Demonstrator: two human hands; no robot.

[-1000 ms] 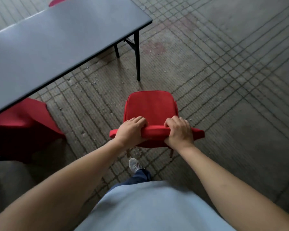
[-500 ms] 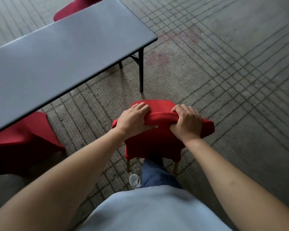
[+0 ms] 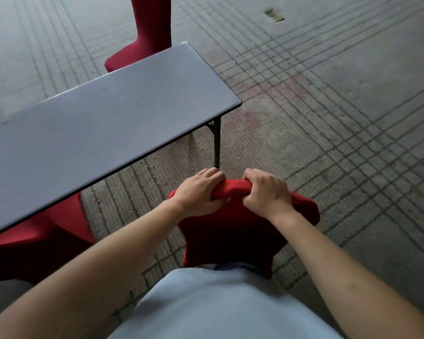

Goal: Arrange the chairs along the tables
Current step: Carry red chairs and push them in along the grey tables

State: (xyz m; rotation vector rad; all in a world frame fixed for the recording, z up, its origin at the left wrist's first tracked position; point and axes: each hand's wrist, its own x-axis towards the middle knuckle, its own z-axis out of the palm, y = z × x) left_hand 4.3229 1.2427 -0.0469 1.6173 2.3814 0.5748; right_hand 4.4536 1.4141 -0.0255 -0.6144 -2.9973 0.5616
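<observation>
Both the left hand (image 3: pixel 198 195) and right hand (image 3: pixel 267 192) curl tight round the red chair (image 3: pixel 301 211) top; steer it toward eleven o'clock, beside the table (image 3: pixel 103 133) leg (image 3: pixel 216 145), without bumping

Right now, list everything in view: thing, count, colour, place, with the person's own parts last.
held chair: 1, red, low centre, near the table's right end, gripped at its top edge.
other chairs: 2, red; one across the table at top, one partly under the table's near edge at left.
table: 1, dark grey top, black legs, left and centre.
floor: grey, grooved in a grid, with faint reddish stains by the table's end.
floor mark: 1, pale, top right; too blurred to identify.
shirt: 1, light blue, bottom centre.
left hand: grips the held chair's top.
right hand: grips it beside the left.
</observation>
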